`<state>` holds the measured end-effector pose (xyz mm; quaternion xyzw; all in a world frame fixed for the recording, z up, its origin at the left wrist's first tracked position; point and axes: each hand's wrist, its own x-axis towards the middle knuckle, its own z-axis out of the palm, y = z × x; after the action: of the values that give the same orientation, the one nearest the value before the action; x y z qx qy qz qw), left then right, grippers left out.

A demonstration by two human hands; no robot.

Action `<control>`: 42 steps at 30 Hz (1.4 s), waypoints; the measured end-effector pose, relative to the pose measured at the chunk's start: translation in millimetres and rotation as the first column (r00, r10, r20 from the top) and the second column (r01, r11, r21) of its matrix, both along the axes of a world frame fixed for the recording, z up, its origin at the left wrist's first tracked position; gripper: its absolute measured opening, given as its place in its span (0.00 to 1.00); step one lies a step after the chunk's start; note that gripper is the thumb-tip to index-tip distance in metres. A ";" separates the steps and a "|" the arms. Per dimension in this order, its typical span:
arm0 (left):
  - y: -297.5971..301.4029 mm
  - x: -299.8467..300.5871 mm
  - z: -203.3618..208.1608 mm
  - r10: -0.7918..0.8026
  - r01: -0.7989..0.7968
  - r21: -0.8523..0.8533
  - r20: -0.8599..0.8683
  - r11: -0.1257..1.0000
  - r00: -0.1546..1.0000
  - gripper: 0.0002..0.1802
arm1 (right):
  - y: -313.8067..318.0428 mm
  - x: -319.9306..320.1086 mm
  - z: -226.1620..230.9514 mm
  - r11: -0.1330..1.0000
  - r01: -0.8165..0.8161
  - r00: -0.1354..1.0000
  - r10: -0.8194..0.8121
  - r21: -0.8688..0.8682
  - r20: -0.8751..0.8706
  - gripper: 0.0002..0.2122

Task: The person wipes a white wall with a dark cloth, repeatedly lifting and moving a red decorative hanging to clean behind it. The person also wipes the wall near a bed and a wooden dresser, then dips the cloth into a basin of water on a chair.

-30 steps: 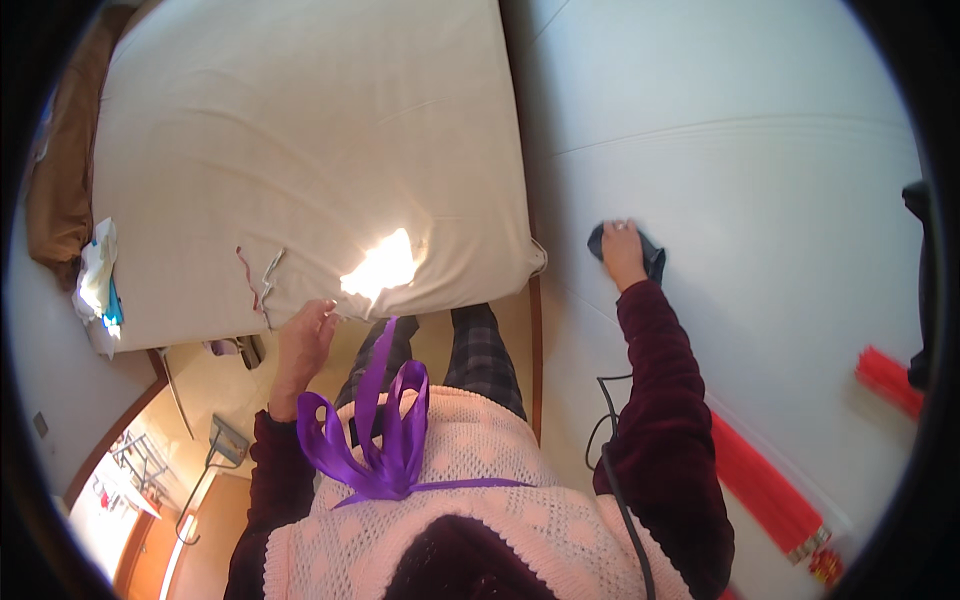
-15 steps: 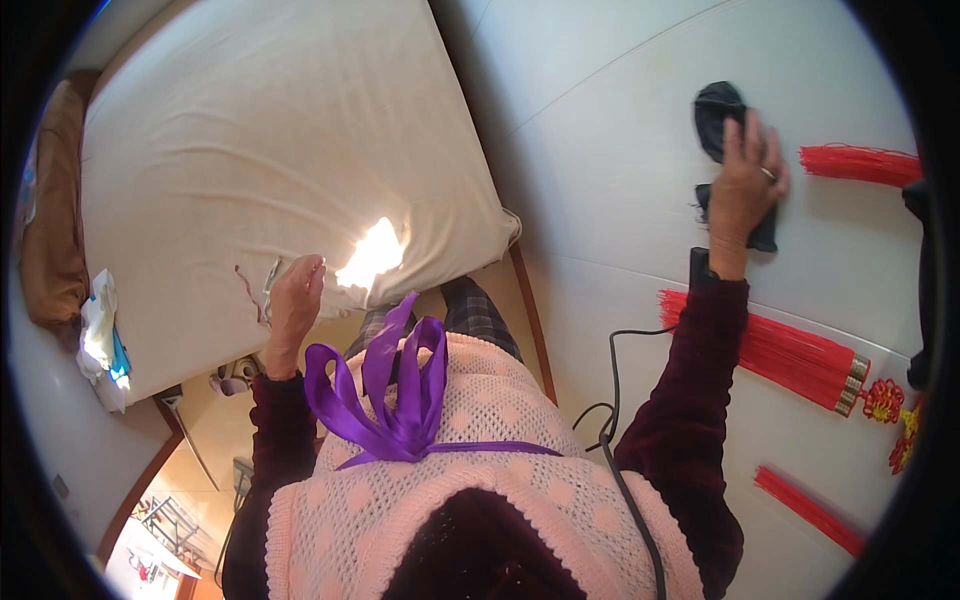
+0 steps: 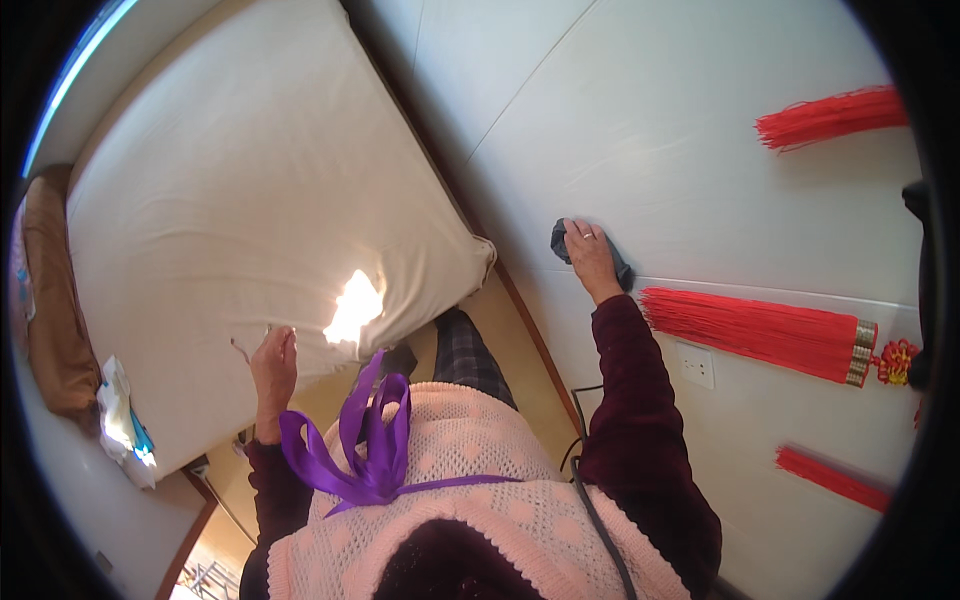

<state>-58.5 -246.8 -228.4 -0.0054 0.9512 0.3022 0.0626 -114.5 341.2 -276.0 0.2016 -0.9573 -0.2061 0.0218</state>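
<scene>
Holding a dark cloth (image 3: 624, 277) against the white wall (image 3: 680, 215), the right hand (image 3: 592, 257) was seen clamped over it in the head view, between the beige-sheeted bed (image 3: 225, 190) and a gold-banded red tassel (image 3: 755, 328). Well apart, the left hand (image 3: 272, 372) was held near the bed; whether anything was pinched there could not be told.

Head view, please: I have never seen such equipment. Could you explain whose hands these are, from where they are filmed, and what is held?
No machine here: these are a person's bare hands, seen from above by a fisheye camera worn on the head. The right hand holds a dark cloth against the pale wall, near red tassels. The left hand is near the beige-covered bed; whether it holds anything is unclear. A brown bundle lies along the bed's left side.
</scene>
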 end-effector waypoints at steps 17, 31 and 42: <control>7.5 -34.1 1.0 -0.051 0.070 0.192 -0.105 0.979 0.993 0.06 | -4.4 24.5 289.4 0.953 0.292 0.405 -0.194 -0.075 -0.893 0.25; -17.1 -18.7 18.3 -0.062 0.063 0.115 -0.007 0.991 0.998 0.07 | 0.5 66.3 -21.5 0.954 0.300 0.949 -0.299 0.009 0.097 0.14; 14.0 -46.4 13.9 -0.208 0.219 0.125 -0.094 0.968 0.974 0.07 | 12.0 145.3 69.3 0.839 0.508 0.785 -0.544 -0.195 -0.296 0.19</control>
<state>-105.0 -232.8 -214.5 0.1133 0.9254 0.3571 0.0567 30.8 353.2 -206.8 -0.1136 -0.9662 -0.1853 0.1386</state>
